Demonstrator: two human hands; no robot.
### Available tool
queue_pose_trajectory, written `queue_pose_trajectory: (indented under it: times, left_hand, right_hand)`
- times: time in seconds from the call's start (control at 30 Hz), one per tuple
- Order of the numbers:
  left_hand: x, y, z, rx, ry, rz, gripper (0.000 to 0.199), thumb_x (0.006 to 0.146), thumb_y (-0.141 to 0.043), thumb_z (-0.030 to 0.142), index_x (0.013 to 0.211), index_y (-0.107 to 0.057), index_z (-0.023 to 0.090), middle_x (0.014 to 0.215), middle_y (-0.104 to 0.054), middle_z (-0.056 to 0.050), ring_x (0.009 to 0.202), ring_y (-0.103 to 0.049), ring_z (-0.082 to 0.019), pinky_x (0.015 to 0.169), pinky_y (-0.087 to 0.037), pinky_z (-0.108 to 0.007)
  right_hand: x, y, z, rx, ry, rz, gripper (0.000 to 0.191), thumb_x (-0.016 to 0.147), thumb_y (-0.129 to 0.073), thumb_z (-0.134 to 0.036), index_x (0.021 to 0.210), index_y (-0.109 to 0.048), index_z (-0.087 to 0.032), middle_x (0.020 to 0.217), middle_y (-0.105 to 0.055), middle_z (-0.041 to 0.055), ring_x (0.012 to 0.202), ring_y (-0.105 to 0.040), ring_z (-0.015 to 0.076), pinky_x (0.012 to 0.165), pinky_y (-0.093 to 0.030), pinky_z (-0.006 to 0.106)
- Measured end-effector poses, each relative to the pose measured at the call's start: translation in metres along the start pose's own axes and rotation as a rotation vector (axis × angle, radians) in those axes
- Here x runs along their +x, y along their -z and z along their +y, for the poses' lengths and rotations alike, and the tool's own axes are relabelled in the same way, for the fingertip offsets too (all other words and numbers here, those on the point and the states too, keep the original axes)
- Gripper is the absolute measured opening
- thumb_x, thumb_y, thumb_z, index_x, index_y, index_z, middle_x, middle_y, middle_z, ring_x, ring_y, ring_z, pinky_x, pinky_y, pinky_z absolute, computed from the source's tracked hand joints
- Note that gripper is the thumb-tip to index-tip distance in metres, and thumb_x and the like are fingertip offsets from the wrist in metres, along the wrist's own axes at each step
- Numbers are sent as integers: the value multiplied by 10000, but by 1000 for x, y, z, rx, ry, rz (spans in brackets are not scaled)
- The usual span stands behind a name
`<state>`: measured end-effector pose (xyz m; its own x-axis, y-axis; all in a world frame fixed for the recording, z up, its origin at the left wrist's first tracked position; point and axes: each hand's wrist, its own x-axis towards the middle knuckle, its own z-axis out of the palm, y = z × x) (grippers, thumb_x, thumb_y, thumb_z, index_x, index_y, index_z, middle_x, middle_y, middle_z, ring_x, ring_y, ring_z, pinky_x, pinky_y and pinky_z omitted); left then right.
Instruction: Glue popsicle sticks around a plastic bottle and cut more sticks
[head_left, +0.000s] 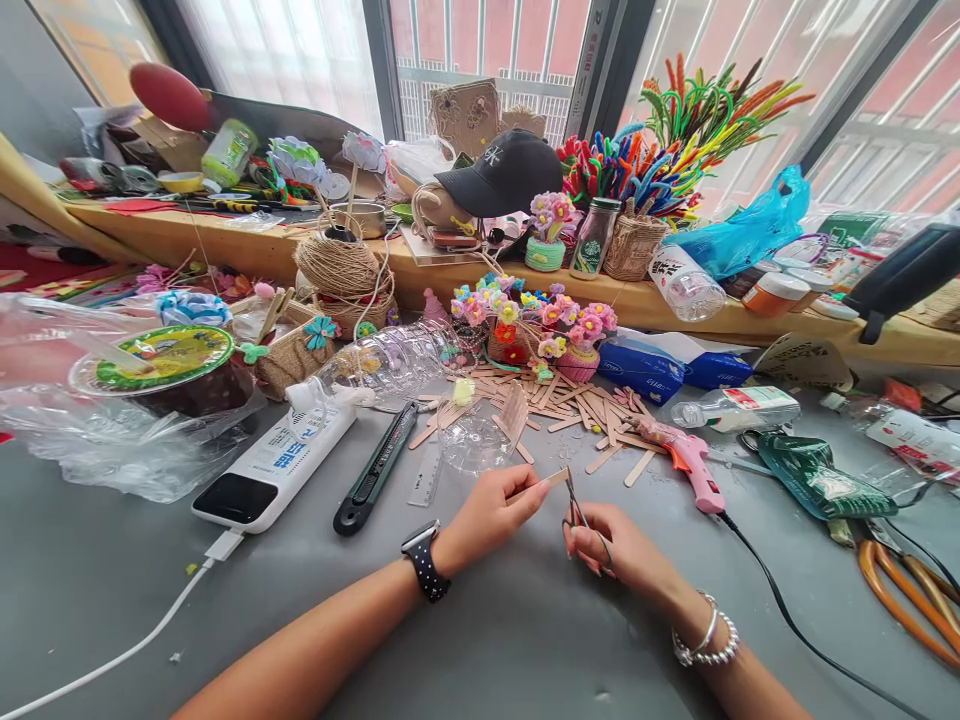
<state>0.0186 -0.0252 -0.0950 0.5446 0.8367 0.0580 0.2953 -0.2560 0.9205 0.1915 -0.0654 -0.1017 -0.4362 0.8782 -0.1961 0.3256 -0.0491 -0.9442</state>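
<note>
My left hand (pixel 491 508) pinches a flat wooden craft stick (pixel 556 479), its free end pointing right. My right hand (pixel 616 552) has its fingers through the handles of small metal scissors (pixel 574 505). The scissor blades meet the stick near its free end; whether they have cut into it I cannot tell. Beyond my hands a round clear plastic piece (pixel 474 440) lies on the table, with a small panel of joined sticks (pixel 512 413) standing at its right side. A heap of loose craft sticks (pixel 592 408) spreads behind it.
Left of my hands lie a short clear ruler (pixel 425 476), a dark green utility knife (pixel 375 470) and a white power bank (pixel 274 465) with a cable. To the right are a pink glue gun (pixel 690 465) and orange-handled scissors (pixel 907 590). Pipe-cleaner flowers (pixel 577 325) stand behind.
</note>
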Motion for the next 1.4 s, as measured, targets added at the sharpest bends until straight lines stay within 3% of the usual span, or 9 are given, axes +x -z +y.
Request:
queue_pose_trajectory:
  times: [0.33,1.4]
  left_hand:
    - [0,0,0,45,-25,-45,359,813,-303,377,534,-215,169,536,-196,52,512,-207,-73,470,-171,-224]
    - [0,-1,-1,10,13,-53,368,803,-297,405,528,-245,166,540,-216,54,518,-221,-71,469,-187,-211]
  right_hand:
    - [-1,0,-1,-81,-21,35,487,674,-368,-638,595,-419,-160,466,-336,-53,428,-303,61,401,-213,205]
    - [3,-5,-2,-145,-54,77,475,662,-380,-644,568,-339,-180,475,-342,-52,459,-308,67,419,-220,210]
